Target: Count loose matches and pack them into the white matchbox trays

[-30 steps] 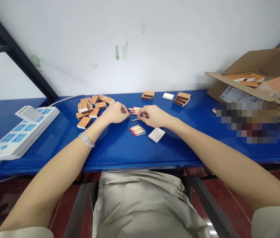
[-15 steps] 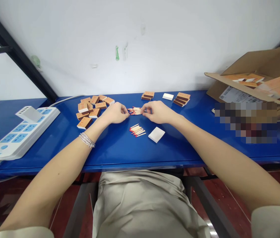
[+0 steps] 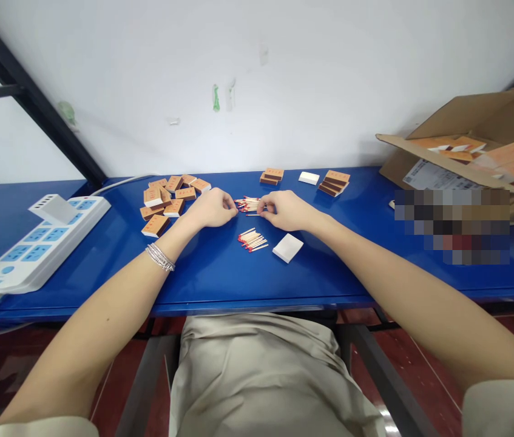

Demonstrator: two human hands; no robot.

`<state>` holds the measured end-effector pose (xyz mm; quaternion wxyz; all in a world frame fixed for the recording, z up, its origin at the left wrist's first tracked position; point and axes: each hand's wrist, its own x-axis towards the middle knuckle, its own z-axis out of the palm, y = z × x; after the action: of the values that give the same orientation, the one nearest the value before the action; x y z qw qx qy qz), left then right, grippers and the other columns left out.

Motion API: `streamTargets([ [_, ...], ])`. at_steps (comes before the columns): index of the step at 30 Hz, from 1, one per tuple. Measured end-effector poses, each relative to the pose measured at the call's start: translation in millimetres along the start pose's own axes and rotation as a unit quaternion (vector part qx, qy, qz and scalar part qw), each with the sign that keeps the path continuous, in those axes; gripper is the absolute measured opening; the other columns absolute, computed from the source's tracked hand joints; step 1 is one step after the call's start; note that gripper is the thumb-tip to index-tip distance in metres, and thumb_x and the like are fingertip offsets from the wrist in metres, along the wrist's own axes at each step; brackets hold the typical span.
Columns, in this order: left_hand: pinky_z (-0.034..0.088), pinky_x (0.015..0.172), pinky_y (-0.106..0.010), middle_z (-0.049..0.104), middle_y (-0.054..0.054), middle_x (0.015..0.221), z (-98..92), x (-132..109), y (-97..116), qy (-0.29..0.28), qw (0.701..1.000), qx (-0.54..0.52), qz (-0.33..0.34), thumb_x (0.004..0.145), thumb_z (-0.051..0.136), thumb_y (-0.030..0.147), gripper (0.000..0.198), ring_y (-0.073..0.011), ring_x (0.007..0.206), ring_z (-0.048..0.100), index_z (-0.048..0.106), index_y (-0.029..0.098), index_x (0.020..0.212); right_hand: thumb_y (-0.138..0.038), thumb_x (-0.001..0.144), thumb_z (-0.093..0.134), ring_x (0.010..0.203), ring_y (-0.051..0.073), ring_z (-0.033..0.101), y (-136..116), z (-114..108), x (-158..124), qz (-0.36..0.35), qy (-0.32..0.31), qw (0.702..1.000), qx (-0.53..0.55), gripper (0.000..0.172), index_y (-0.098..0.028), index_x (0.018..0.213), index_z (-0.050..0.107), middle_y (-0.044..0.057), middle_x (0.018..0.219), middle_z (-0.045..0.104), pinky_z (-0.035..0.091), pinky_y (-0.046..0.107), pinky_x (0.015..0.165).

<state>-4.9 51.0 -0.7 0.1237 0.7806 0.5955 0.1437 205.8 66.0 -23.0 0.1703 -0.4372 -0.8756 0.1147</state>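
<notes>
step in hand, as judged: matchstick bundle (image 3: 247, 204) being squared up at centre of frame, on or just over the blue table (image 3: 220, 273); which cannot be told. left hand (image 3: 213, 208) is curled nearly closed, fingertips pressed to the red-head end. right hand (image 3: 286, 210) is pinched on the plain end. bundle is thus held btwn both hands. second match pile (image 3: 252, 240) and white inner tray (image 3: 287, 247) lie just below, untouched. matchboxes (image 3: 165, 197) are heaped left of centre. req. for any next move, as judged: even pressure at both ends, sticks kept parallel, else scatter is likely
</notes>
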Motion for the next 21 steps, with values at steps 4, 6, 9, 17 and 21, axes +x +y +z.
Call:
streamTargets([
  [4,0.046,0.065,-0.028,0.07,-0.005,0.072,0.1,0,-1,0.001,1.0,0.003,0.008,0.073,0.06,0.025,0.019,-0.0162,0.066,0.061,0.075,0.015,0.08,-0.015,0.08,0.056,0.066,0.013,0.052,-7,5,-2,-0.044,-0.012,0.999,0.027,0.017,-0.018,0.086,0.071,0.001,0.073,0.064,0.036,0.025,0.064],
  [6,0.046,0.065,-0.027,0.07,-0.005,0.071,0.4,0,-1,0.003,1.0,0.004,0.013,0.074,0.06,0.026,0.019,-0.016,0.064,0.061,0.074,0.015,0.079,-0.015,0.08,0.056,0.065,0.012,0.052,-12,7,-3,-0.073,-0.02,0.996,0.045,0.017,-0.019,0.086,0.071,0.001,0.074,0.064,0.036,0.025,0.064],
  [9,0.046,0.064,-0.027,0.069,-0.005,0.069,0.5,0,-2,0.004,1.0,0.005,0.013,0.074,0.059,0.025,0.019,-0.0159,0.063,0.06,0.074,0.015,0.079,-0.015,0.081,0.054,0.063,0.011,0.051,-18,8,-4,-0.098,-0.037,0.993,0.061,0.018,-0.019,0.087,0.071,0.001,0.075,0.065,0.036,0.024,0.064],
  [17,0.047,0.065,-0.027,0.07,-0.004,0.071,0.5,1,-2,0.002,1.0,0.014,0.012,0.074,0.059,0.026,0.02,-0.0154,0.064,0.06,0.074,0.016,0.08,-0.017,0.083,0.054,0.068,0.013,0.053,-10,5,-2,-0.069,-0.003,0.996,0.051,0.02,-0.019,0.092,0.072,0.002,0.077,0.064,0.037,0.025,0.066],
  [21,0.046,0.066,-0.028,0.071,-0.005,0.074,0.3,1,-2,0.001,1.0,0.015,0.009,0.074,0.059,0.027,0.02,-0.0165,0.066,0.061,0.075,0.016,0.081,-0.018,0.084,0.054,0.072,0.015,0.055,-4,2,1,-0.006,0.015,1.0,0.007,0.025,-0.019,0.1,0.073,0.003,0.08,0.066,0.037,0.026,0.067],
])
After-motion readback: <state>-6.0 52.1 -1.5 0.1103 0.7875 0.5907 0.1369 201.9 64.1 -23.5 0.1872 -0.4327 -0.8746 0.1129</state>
